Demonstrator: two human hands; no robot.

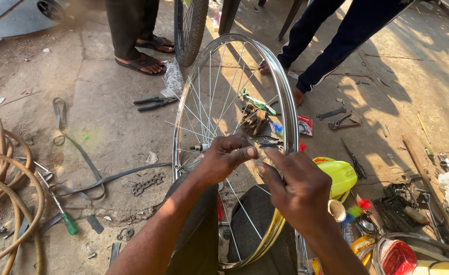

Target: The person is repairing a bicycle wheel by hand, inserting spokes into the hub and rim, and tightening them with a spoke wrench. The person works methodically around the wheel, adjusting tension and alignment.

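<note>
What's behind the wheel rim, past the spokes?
Through the wheel rim spokes: sunlit ground, a green-wrapped item and dark clutter. Both hands, left hand and right hand, cover the area nearest them.

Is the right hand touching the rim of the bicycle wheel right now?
Cannot tell. In the head view the right hand overlaps the chrome rim, hiding any contact. Its fingertips meet the left hand at the spokes.

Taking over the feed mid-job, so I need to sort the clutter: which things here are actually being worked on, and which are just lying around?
In hand:
- left hand and right hand, fingers pinched together at the spokes
- bicycle wheel, upright between the knees
- its hub

Lying about:
- pliers
- green-handled screwdriver
- rubber strip
- hose
- yellow-green bottle
- spanner
- scissors
</note>
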